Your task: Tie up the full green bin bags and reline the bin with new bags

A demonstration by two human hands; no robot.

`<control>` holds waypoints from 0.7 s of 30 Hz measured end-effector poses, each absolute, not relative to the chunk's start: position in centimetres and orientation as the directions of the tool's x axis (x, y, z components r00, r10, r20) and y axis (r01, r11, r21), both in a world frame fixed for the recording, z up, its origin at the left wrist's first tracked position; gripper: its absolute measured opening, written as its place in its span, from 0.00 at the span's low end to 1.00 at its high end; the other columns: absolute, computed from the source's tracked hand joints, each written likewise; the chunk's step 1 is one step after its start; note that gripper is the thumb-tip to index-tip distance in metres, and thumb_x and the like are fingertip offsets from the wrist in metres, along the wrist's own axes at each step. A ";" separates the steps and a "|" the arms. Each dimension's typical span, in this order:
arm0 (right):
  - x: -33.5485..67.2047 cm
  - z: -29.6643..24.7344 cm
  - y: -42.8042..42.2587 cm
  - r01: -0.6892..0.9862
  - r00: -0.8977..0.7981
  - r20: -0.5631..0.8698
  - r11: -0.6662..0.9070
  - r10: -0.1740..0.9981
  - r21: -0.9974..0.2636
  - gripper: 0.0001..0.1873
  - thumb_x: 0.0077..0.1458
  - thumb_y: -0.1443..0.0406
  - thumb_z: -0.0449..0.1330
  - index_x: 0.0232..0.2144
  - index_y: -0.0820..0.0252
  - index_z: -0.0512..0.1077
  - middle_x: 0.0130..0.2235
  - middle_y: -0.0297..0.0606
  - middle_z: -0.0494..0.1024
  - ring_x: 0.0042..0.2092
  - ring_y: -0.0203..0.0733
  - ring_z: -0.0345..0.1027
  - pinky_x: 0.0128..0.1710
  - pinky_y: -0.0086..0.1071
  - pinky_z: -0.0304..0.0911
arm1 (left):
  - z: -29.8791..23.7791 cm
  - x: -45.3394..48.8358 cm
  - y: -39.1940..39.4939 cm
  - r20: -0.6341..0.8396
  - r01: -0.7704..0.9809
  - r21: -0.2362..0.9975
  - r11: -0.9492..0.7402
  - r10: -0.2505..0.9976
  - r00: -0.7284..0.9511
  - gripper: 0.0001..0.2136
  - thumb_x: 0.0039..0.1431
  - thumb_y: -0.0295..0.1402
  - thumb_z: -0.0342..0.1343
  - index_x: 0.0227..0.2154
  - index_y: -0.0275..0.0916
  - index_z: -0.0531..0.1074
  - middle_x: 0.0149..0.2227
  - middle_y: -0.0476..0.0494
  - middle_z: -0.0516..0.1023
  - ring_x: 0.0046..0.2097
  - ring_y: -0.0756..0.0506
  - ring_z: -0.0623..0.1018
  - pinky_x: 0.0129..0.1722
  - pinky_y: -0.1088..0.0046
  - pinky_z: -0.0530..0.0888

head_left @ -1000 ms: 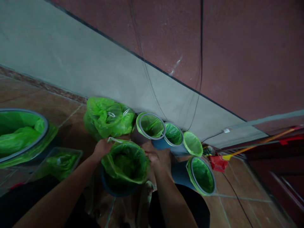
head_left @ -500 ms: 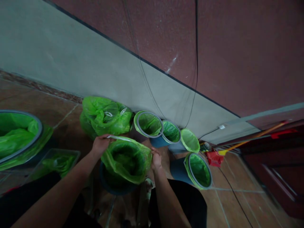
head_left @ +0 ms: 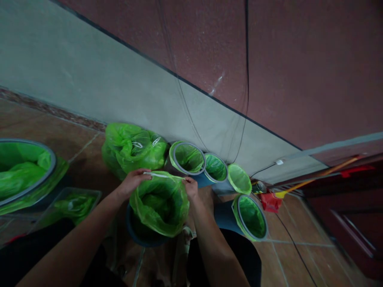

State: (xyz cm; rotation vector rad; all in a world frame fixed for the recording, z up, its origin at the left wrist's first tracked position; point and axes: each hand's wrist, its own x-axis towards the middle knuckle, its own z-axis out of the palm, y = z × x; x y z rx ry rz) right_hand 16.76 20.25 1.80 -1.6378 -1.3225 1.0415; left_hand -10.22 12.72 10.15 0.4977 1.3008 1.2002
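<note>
Between my hands a green trash bag [head_left: 160,203] with a white drawstring hem hangs with its mouth open, its lower part inside a dark blue trash can [head_left: 140,236]. My left hand [head_left: 134,183] is closed on the far left of the bag's rim. At the far right of the same rim, my right hand [head_left: 190,186] pinches the hem. The white strip stretches between both hands. Close beyond the left hand, several stuffed green bags [head_left: 131,147] lie against the wall.
Several bag-lined trash cans [head_left: 189,158] stand along the wall to the right; one lined can [head_left: 251,217] leans nearer. A large lined bin [head_left: 26,175] and a clear tray [head_left: 72,203] of green bags are at left. A red dustpan [head_left: 271,202] and a cable [head_left: 296,245] are at right.
My right hand has moved left and slightly up along the bag's rim, nearer the left hand. My left hand has shifted a little right. More of the white hem shows.
</note>
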 end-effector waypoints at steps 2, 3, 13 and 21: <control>16.9 1.6 19.7 0.220 0.211 -0.137 -0.183 0.968 -0.958 0.10 0.38 0.59 0.65 0.24 0.58 0.76 0.27 0.34 0.79 0.29 0.39 0.70 0.34 0.32 0.67 | 10.2 -10.1 12.6 -0.436 -0.407 0.845 0.346 0.887 -0.152 0.24 0.29 0.43 0.74 0.32 0.36 0.81 0.26 0.46 0.82 0.30 0.45 0.79 0.34 0.69 0.75; 17.0 1.5 19.4 0.155 0.242 -0.148 -0.189 0.959 -0.970 0.11 0.37 0.59 0.65 0.25 0.59 0.76 0.26 0.34 0.79 0.29 0.38 0.70 0.34 0.32 0.67 | 10.3 -10.1 12.6 -0.423 -0.406 0.850 0.335 0.894 -0.149 0.24 0.30 0.45 0.74 0.32 0.36 0.82 0.26 0.46 0.81 0.30 0.46 0.78 0.34 0.70 0.75; 16.6 1.7 18.2 0.096 0.290 -0.140 -0.174 0.947 -0.980 0.11 0.36 0.59 0.66 0.22 0.59 0.73 0.24 0.34 0.77 0.27 0.39 0.69 0.33 0.34 0.67 | 8.5 -11.1 13.0 -0.256 0.169 0.946 0.276 0.958 -0.131 0.10 0.47 0.39 0.62 0.27 0.39 0.84 0.29 0.42 0.85 0.34 0.40 0.81 0.39 0.66 0.75; 16.0 2.2 16.9 0.093 0.298 -0.106 -0.140 0.949 -0.986 0.10 0.36 0.59 0.66 0.23 0.59 0.75 0.25 0.34 0.79 0.29 0.39 0.71 0.35 0.33 0.68 | 9.3 -10.9 12.8 -0.170 0.686 0.628 0.367 0.925 -0.340 0.26 0.56 0.27 0.52 0.58 0.37 0.75 0.42 0.37 0.86 0.44 0.37 0.84 0.45 0.67 0.76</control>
